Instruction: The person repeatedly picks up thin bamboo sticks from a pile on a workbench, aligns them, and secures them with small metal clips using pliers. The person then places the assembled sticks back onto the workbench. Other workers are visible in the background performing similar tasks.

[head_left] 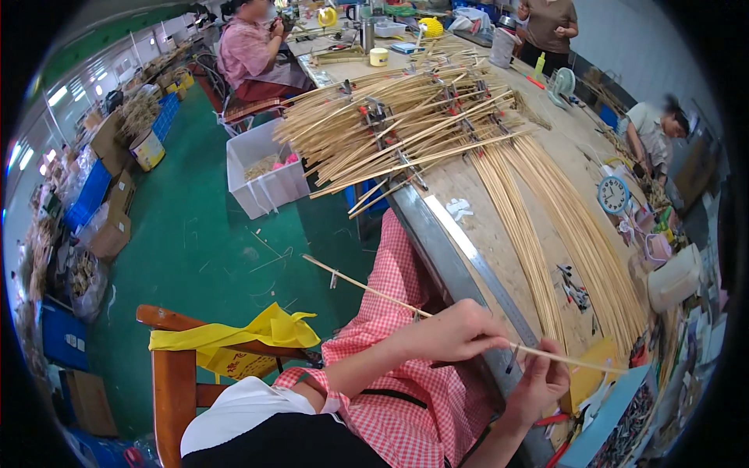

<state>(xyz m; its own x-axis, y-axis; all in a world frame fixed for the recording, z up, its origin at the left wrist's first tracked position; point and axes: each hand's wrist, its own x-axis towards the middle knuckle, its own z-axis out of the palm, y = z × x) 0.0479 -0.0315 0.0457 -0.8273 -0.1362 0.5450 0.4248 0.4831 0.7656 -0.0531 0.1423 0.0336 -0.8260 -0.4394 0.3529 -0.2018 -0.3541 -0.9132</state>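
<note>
A long thin bamboo stick (367, 288) runs from the left across my lap to the table edge. My left hand (460, 331) pinches it near its middle. My right hand (541, 381) has its fingers closed round it a little further right, and its pale end (589, 364) reaches past that hand. A small clip (334, 278) hangs on the stick's left part. A small dark piece (512, 361) shows between my hands; its kind is too small to tell. Just beyond my hands, a metal ruler (484, 269) lies along the table edge.
Bundled bamboo sticks (413, 117) with clips cover the far table; loose rows (519, 234) lie nearer. A white bin (265, 175) and a wooden chair (173, 390) with yellow cloth stand left. A blue clock (614, 195) is at right. Several people sit or stand around the table.
</note>
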